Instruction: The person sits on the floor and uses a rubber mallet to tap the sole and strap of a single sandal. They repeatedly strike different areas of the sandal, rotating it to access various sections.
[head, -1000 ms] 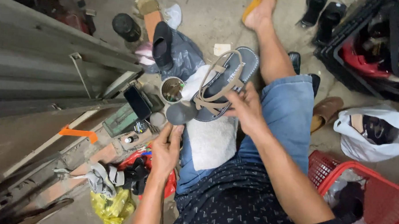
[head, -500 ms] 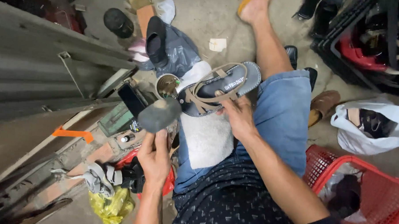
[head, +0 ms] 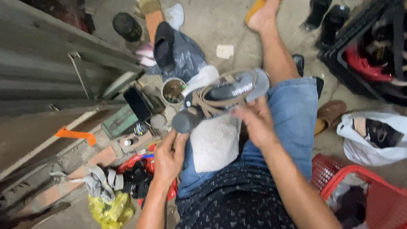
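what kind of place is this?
Probably a small, informal shoe repair spot on a concrete floor. The right hand holds a strappy sandal over the lap, the left hand grips a hammer-like tool, and more footwear fills the black crate nearby.

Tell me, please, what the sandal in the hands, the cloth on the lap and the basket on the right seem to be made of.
Sandal: tan straps with a matte look, perhaps leather or an imitation; the grey sole looks like rubber, with a ridged edge.
Cloth: pale, fuzzy surface, probably towelling.
Basket: red, slightly glossy lattice walls, most likely moulded plastic.
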